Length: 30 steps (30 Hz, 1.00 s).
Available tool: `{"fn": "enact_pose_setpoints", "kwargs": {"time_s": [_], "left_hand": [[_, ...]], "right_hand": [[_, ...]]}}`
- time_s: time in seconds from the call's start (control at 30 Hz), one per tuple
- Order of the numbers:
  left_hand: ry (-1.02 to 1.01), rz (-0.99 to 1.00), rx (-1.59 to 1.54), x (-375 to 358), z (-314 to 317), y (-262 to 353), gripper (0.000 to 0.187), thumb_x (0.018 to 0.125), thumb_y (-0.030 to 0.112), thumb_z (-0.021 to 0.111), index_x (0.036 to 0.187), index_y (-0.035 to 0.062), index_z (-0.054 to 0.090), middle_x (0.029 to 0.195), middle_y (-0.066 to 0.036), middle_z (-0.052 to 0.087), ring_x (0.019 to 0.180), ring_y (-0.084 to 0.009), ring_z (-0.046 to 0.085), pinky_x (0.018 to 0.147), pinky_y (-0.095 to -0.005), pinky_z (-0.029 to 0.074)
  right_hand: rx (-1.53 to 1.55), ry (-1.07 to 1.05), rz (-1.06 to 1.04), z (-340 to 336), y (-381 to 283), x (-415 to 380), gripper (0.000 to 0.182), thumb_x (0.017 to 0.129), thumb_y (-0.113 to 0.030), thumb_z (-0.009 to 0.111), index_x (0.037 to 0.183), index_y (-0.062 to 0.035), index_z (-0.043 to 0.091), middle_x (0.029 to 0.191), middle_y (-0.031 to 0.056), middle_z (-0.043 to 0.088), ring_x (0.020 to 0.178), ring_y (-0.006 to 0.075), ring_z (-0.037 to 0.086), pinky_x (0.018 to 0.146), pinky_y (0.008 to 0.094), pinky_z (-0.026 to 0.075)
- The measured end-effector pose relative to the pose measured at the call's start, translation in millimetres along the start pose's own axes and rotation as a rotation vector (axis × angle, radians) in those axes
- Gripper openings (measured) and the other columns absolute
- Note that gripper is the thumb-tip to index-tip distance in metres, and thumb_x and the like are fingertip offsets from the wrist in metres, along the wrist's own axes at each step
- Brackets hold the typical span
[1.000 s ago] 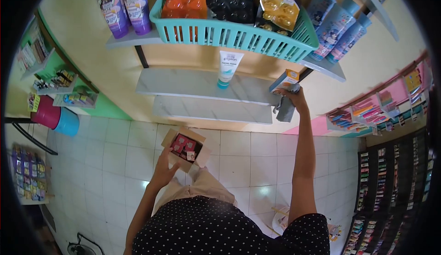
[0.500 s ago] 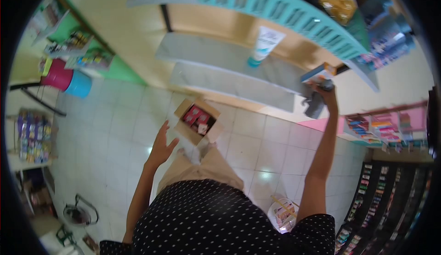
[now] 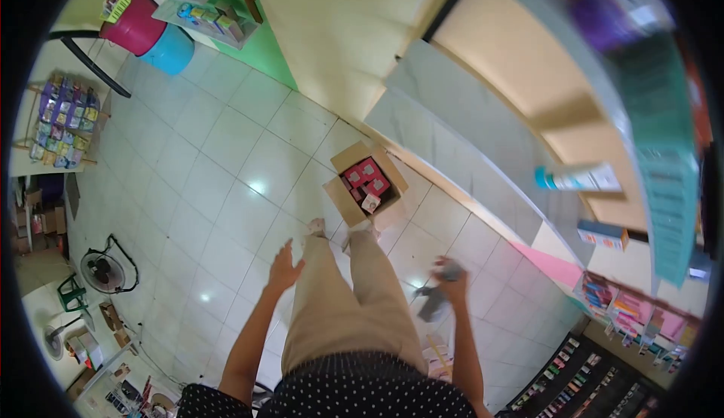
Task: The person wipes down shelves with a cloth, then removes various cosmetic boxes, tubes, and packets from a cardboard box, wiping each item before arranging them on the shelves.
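Observation:
My left hand (image 3: pixel 285 269) hangs over the tiled floor with its fingers apart and nothing in it. My right hand (image 3: pixel 452 282) is closed on a grey object (image 3: pixel 432 303), blurred, which dangles below the fingers over the floor. An open cardboard box (image 3: pixel 348 204) with red packages (image 3: pixel 367 178) inside stands on the floor just beyond my feet. On the grey shelf (image 3: pixel 467 94) at the right, a white tube with a teal cap (image 3: pixel 579 178) stands near a small blue and white box (image 3: pixel 602 234).
A teal basket (image 3: pixel 660 146) sits on the upper shelf at the right. Pink and blue tubs (image 3: pixel 167 47) stand at the upper left. A fan (image 3: pixel 102 271) is at the left, and a black display rack (image 3: pixel 581 380) at the lower right.
My right hand has drawn back from the shelf with the grey object, leaving the small box there. The view has turned, so the shelves now appear farther right.

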<state>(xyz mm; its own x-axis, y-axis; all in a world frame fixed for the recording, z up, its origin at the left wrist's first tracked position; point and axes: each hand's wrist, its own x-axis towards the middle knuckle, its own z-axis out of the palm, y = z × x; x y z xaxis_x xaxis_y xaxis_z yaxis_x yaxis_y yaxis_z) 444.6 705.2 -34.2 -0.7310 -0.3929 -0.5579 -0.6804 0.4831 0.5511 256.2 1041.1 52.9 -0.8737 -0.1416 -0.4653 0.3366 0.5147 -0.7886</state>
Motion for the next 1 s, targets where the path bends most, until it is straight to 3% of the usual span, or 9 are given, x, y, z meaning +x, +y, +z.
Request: {"fn": "enact_pose_setpoints", "kwargs": {"time_s": [0.07, 0.17, 0.27, 0.33, 0.4, 0.53, 0.63, 0.9, 1.0], "left_hand": [[-0.105, -0.043, 0.066, 13.7, 32.8, -0.8, 0.067, 0.074, 0.031, 0.056, 0.128, 0.0056, 0.025, 0.115, -0.020, 0.044, 0.103, -0.0350, 0.045, 0.085, -0.0453, 0.036], [-0.305, -0.072, 0.179, 39.7, 78.5, -2.3, 0.061, 0.074, 0.029, 0.055, 0.125, 0.0054, 0.030, 0.111, -0.015, 0.046, 0.102, -0.0311, 0.045, 0.083, -0.0465, 0.036], [-0.239, 0.023, 0.097, 55.7, 119.7, -20.9, 0.056, 0.076, 0.025, 0.054, 0.124, 0.0058, 0.033, 0.109, -0.013, 0.047, 0.105, -0.0277, 0.043, 0.087, -0.0466, 0.032], [-0.209, 0.048, 0.117, 69.8, 136.2, -30.9, 0.054, 0.077, 0.024, 0.053, 0.124, 0.0060, 0.034, 0.107, -0.012, 0.047, 0.106, -0.0268, 0.042, 0.089, -0.0461, 0.030], [-0.179, 0.065, 0.149, 82.5, 144.4, -38.4, 0.052, 0.078, 0.023, 0.053, 0.124, 0.0063, 0.034, 0.106, -0.012, 0.048, 0.106, -0.0258, 0.041, 0.091, -0.0455, 0.028], [-0.195, -0.057, 0.025, 92.8, 144.7, -31.5, 0.048, 0.079, 0.023, 0.051, 0.122, 0.0059, 0.038, 0.102, -0.011, 0.049, 0.103, -0.0252, 0.043, 0.092, -0.0453, 0.027], [-0.174, 0.005, 0.081, 96.8, 140.6, -25.6, 0.043, 0.078, 0.021, 0.051, 0.116, 0.0029, 0.041, 0.098, -0.012, 0.052, 0.097, -0.0271, 0.046, 0.088, -0.0428, 0.030], [-0.162, -0.070, -0.083, 87.4, 135.1, -44.0, 0.045, 0.078, 0.021, 0.052, 0.118, 0.0054, 0.041, 0.105, -0.011, 0.051, 0.101, -0.0264, 0.045, 0.092, -0.0423, 0.029], [-0.091, -0.054, -0.325, 65.4, 130.7, -63.0, 0.048, 0.076, 0.020, 0.055, 0.119, 0.0033, 0.039, 0.110, -0.014, 0.049, 0.104, -0.0286, 0.045, 0.091, -0.0401, 0.031]], "right_hand": [[-0.225, -0.200, -0.015, 59.8, 47.9, 38.9, 0.038, 0.060, -0.010, 0.073, 0.096, -0.0051, 0.061, 0.078, 0.0033, 0.062, 0.072, 0.0096, 0.056, 0.067, 0.0251, 0.045], [-0.532, -0.304, -0.021, 134.5, 105.3, 124.1, 0.043, 0.057, -0.021, 0.074, 0.095, -0.0096, 0.061, 0.081, 0.0083, 0.063, 0.074, 0.0208, 0.059, 0.069, 0.0314, 0.046], [-0.799, -0.315, -0.030, 190.9, 173.9, 190.6, 0.048, 0.053, -0.026, 0.075, 0.095, -0.0132, 0.058, 0.088, 0.0097, 0.061, 0.085, 0.0298, 0.057, 0.073, 0.0383, 0.045], [-1.014, -0.291, 0.046, 222.5, 195.3, 230.8, 0.053, 0.053, -0.026, 0.075, 0.101, -0.0142, 0.055, 0.091, 0.0096, 0.060, 0.089, 0.0286, 0.056, 0.073, 0.0386, 0.045], [-0.991, -0.185, -0.061, 246.4, 238.2, 264.4, 0.054, 0.057, -0.020, 0.072, 0.105, -0.0153, 0.047, 0.093, 0.0105, 0.057, 0.089, 0.0296, 0.056, 0.072, 0.0405, 0.045], [-1.041, -0.190, 0.065, 272.4, 258.6, 295.3, 0.054, 0.056, -0.018, 0.074, 0.104, -0.0127, 0.048, 0.099, 0.0097, 0.055, 0.089, 0.0290, 0.056, 0.072, 0.0396, 0.047], [-1.042, -0.154, 0.135, 279.7, 271.1, 297.0, 0.056, 0.055, -0.018, 0.075, 0.104, -0.0127, 0.049, 0.099, 0.0094, 0.055, 0.089, 0.0290, 0.056, 0.072, 0.0393, 0.047], [-0.971, -0.131, 0.076, 257.8, 231.8, 275.1, 0.044, 0.056, -0.017, 0.074, 0.095, -0.0107, 0.055, 0.096, 0.0085, 0.054, 0.090, 0.0301, 0.056, 0.071, 0.0396, 0.047], [-0.613, -0.270, 0.009, 229.9, 195.0, 234.2, 0.045, 0.054, -0.018, 0.076, 0.095, -0.0093, 0.057, 0.091, 0.0100, 0.058, 0.086, 0.0270, 0.057, 0.072, 0.0367, 0.046]]}}
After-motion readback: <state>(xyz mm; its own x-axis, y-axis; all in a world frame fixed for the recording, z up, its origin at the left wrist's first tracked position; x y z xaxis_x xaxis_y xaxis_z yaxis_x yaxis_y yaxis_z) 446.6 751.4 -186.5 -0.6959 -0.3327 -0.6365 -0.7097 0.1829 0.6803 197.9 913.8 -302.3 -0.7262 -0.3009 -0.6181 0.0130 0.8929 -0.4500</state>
